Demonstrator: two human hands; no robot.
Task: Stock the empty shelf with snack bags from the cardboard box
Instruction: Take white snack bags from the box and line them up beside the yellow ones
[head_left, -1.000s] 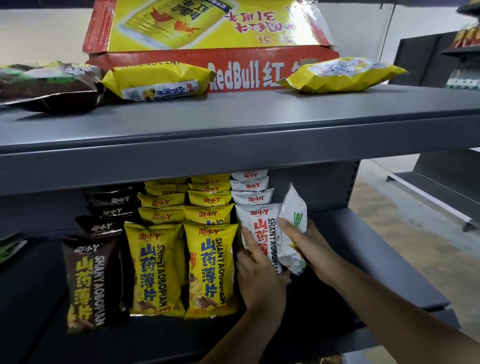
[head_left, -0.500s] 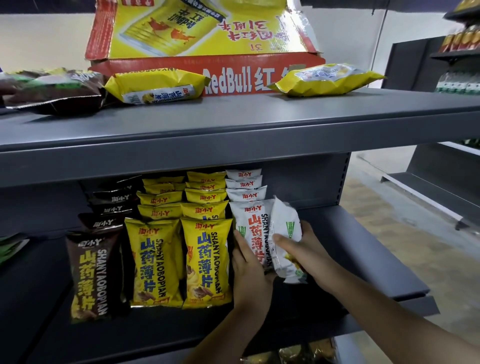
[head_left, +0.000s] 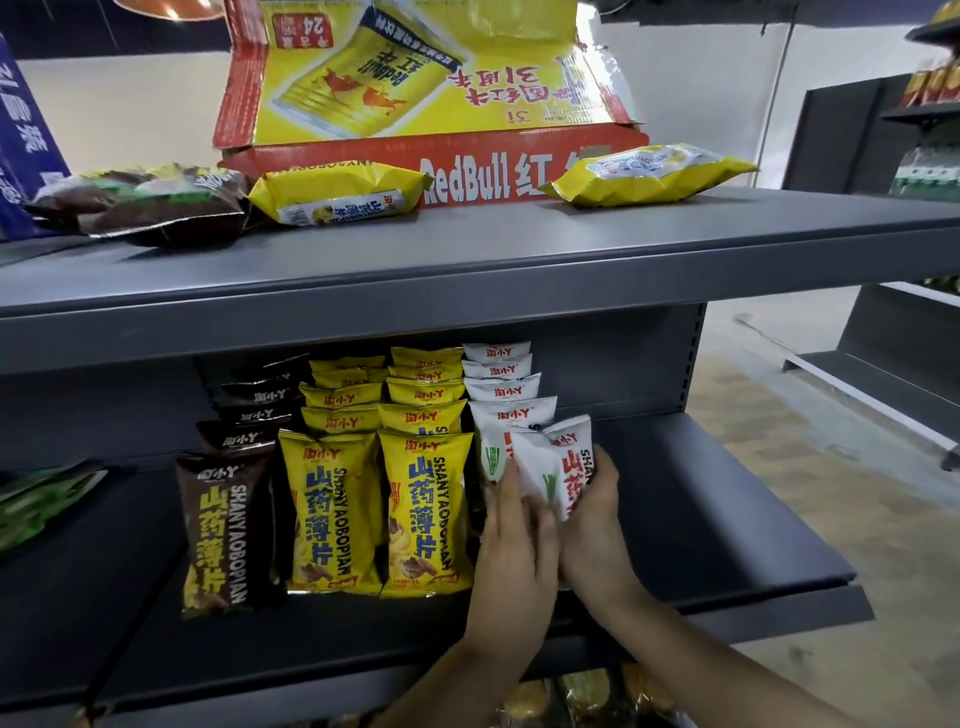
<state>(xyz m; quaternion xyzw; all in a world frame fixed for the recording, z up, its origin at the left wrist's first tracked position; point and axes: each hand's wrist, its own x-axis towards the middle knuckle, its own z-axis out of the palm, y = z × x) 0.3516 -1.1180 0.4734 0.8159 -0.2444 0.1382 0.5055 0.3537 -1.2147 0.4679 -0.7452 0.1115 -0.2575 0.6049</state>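
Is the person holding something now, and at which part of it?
Yes, the front white snack bag. The right hand grips its lower right edge; the left hand presses flat on its lower left side.

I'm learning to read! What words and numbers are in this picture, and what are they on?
"RedBull": red cardboard box, front.
"24": box flap, upside down.
"SHANYAOBOPIAN", "山药薄片": front yellow bag, brown bag.
"淘小Y": bag tops in every row.
"SHA", cut off: white bag the right hand grips.
Small print on the top-shelf bag: too blurred.
Blue banner, left edge: cut off, unreadable.
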